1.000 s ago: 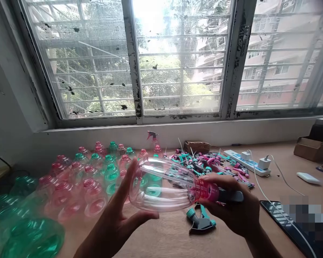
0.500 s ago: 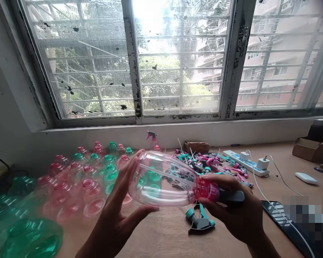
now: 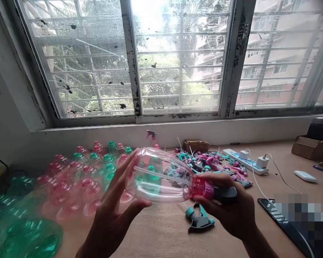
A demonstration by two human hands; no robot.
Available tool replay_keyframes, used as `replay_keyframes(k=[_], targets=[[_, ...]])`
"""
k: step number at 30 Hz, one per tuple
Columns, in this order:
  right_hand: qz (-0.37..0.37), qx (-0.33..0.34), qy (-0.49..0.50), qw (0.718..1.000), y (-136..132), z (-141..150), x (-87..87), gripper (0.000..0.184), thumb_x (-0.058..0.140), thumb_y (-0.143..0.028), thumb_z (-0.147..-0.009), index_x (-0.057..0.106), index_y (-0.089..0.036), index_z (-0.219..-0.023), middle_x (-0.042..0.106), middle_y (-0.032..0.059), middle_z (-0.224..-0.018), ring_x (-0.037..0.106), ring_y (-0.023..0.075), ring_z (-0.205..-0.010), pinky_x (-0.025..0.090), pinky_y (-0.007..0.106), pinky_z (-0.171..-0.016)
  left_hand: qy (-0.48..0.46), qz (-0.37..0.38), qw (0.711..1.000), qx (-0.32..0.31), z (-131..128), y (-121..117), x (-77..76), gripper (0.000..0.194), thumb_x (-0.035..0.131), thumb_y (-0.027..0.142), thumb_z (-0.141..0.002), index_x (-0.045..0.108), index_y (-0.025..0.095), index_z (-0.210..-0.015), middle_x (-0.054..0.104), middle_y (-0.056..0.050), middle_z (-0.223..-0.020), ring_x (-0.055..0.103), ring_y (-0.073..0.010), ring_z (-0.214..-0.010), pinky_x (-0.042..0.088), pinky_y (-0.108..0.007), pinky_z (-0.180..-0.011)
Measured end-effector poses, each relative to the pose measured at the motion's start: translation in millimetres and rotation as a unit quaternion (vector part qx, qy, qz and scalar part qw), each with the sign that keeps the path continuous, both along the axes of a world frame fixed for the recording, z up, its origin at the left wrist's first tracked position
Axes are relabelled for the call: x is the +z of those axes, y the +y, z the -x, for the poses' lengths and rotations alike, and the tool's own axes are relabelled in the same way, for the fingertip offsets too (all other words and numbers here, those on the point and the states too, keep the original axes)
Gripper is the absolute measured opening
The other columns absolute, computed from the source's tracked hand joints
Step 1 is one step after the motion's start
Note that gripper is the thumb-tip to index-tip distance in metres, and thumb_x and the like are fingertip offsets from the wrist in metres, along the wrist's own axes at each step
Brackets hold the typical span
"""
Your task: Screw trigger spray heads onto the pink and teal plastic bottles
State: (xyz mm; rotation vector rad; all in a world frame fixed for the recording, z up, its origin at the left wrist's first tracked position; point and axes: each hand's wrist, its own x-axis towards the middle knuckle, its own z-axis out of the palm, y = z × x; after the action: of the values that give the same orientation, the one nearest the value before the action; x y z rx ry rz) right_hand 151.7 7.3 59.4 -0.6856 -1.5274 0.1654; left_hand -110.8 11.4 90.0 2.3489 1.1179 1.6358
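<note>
A clear pink spray bottle [image 3: 161, 179] lies sideways in the air between my hands, its straw showing through the wall. My left hand [image 3: 115, 200] cups the base, fingers behind it and thumb below. At the neck, my right hand [image 3: 228, 204] grips the magenta collar and the dark trigger head [image 3: 223, 194], which it partly hides. Below the bottle on the table rests a grey and teal spray trigger [image 3: 200, 220]. Pink bottles [image 3: 60, 193] and green bottles [image 3: 109, 172] without heads stand to the left.
Loose spray triggers [image 3: 204, 161] are heaped at the back, near a brown block [image 3: 196, 146]. A power strip [image 3: 244, 161] with plugged chargers, a phone [image 3: 285, 225], a white mouse-like object [image 3: 305, 176] and a cardboard box [image 3: 309, 147] occupy the right. Behind is a window.
Both hands and the spray bottle have shifted slightly left and up. The grip on the base and the collar stays the same.
</note>
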Motion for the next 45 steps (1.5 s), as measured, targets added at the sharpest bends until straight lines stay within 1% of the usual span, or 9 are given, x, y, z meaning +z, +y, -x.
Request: replay_keyframes(k=[7,11,14,20,23,31,35,39,45], targets=[[0.017,0.015,0.014,1.000,0,-1,1.1,0.033,0.085,-0.019,-0.077,0.073,-0.031,-0.105,0.082,-0.0023,-0.080,0.072,0.0174,-0.055,0.060,0.025,-0.053,0.005,0.002,1.000,-0.019,6,3,-9.6,0.068,0.072,0.035,-0.091,0.041,0.042,-0.150,0.055,0.001,-0.154,0.046,-0.0302,-0.147,0.038,-0.046,-0.124],[-0.003,0.015,-0.002,1.000,2,-1,-0.6,0.040,0.086,-0.016,-0.075,0.073,-0.032,-0.109,0.084,-0.0013,-0.094,0.078,0.0203,-0.076,0.064,0.026,-0.068,-0.093,0.032,0.995,-0.004,0,0,-9.3,0.040,0.066,0.045,-0.093,0.059,0.036,-0.132,0.066,0.000,-0.144,0.054,-0.0310,-0.141,0.044,-0.048,-0.119],[0.013,0.018,0.003,1.000,3,-1,-0.7,0.037,0.086,-0.018,-0.076,0.073,-0.031,-0.108,0.083,-0.0015,-0.089,0.077,0.0196,-0.070,0.063,0.026,-0.062,-0.141,0.044,0.989,-0.025,-6,-2,-2.3,0.031,0.069,0.043,-0.092,0.065,0.035,-0.122,0.065,0.002,-0.145,0.050,-0.0285,-0.144,0.039,-0.049,-0.123],[0.035,0.005,0.022,0.999,4,-3,0.9,0.027,0.085,-0.025,-0.079,0.073,-0.028,-0.103,0.082,0.0025,-0.088,0.076,0.0215,-0.067,0.063,0.029,-0.059,-0.017,-0.081,0.997,-0.004,0,4,1.3,0.050,0.073,0.027,-0.091,0.058,0.044,-0.136,0.064,0.008,-0.142,0.058,-0.0217,-0.136,0.049,-0.039,-0.117],[0.029,0.001,0.013,0.999,4,-3,0.8,0.028,0.085,-0.024,-0.079,0.073,-0.028,-0.103,0.083,0.0031,-0.088,0.077,0.0223,-0.067,0.064,0.030,-0.059,-0.008,-0.038,0.999,-0.020,4,3,-2.0,0.059,0.075,0.027,-0.089,0.053,0.039,-0.142,0.060,0.002,-0.148,0.053,-0.0268,-0.140,0.043,-0.044,-0.121],[0.034,0.038,-0.015,0.999,4,-1,0.9,0.035,0.084,-0.017,-0.078,0.071,-0.031,-0.108,0.083,-0.0013,-0.090,0.076,0.0176,-0.066,0.063,0.024,-0.061,-0.095,0.036,0.995,-0.012,1,4,0.5,0.023,0.065,0.047,-0.094,0.068,0.035,-0.113,0.066,0.001,-0.138,0.052,-0.0289,-0.140,0.037,-0.048,-0.119],[0.079,0.027,0.042,0.996,8,1,1.8,0.029,0.084,-0.023,-0.079,0.072,-0.029,-0.105,0.076,-0.0038,-0.073,0.068,0.0162,-0.052,0.057,0.025,-0.048,-0.045,0.004,0.998,-0.045,1,6,0.5,0.033,0.069,0.033,-0.094,0.063,0.041,-0.126,0.058,0.006,-0.148,0.050,-0.0229,-0.142,0.038,-0.041,-0.121],[0.095,0.031,0.075,0.992,11,0,1.4,0.025,0.083,-0.026,-0.081,0.072,-0.028,-0.103,0.068,-0.0066,-0.062,0.059,0.0144,-0.042,0.051,0.025,-0.040,-0.005,-0.044,0.999,-0.004,-2,8,-0.8,0.043,0.068,0.021,-0.095,0.059,0.042,-0.132,0.059,0.007,-0.146,0.052,-0.0183,-0.140,0.039,-0.034,-0.121],[0.035,0.021,0.004,0.999,14,-5,2.0,0.032,0.083,-0.019,-0.080,0.071,-0.028,-0.108,0.078,-0.0008,-0.084,0.071,0.0176,-0.064,0.059,0.027,-0.058,-0.004,-0.002,1.000,-0.030,1,8,-0.9,0.047,0.071,0.032,-0.092,0.058,0.033,-0.137,0.058,0.000,-0.148,0.044,-0.0237,-0.147,0.033,-0.038,-0.125]])
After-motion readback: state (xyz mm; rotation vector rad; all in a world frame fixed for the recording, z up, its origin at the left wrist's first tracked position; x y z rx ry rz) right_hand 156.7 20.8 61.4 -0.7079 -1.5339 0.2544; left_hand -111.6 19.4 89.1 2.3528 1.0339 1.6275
